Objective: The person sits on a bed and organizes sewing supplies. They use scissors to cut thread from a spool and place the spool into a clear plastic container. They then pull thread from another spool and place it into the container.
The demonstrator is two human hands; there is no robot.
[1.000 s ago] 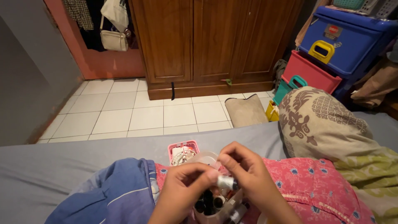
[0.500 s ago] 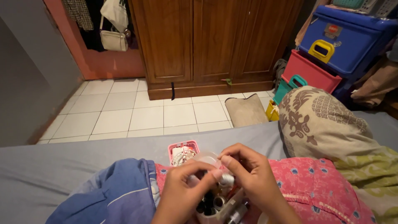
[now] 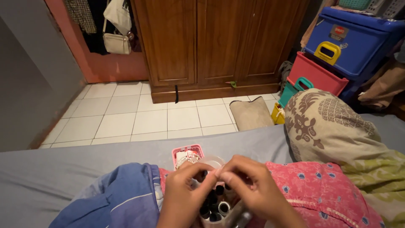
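Your left hand point(image 3: 183, 192) and right hand point(image 3: 249, 188) meet fingertip to fingertip over the clear container of small dark tubes point(image 3: 215, 207) on your lap at the bed's near edge. You seem mid-pick; whether they pinch anything, I cannot tell. Next likely needs one tube singled out cleanly.

Left hand point(image 3: 182, 195) and right hand point(image 3: 249, 185) meet fingertip to fingertip above clear round container of small dark tubes point(image 3: 214, 207); small pink plastic basket point(image 3: 186, 153) just behind.

floor: white tiles point(image 3: 152, 120)
back: brown wooden wardrobe point(image 3: 211, 42) - doors shut
left: grey wall point(image 3: 33, 84), salmon wall point(image 3: 114, 67) with hung bags point(image 3: 117, 29)
right: stacked plastic crates point(image 3: 337, 55) - blue, pink
front: grey bed point(image 3: 50, 177)
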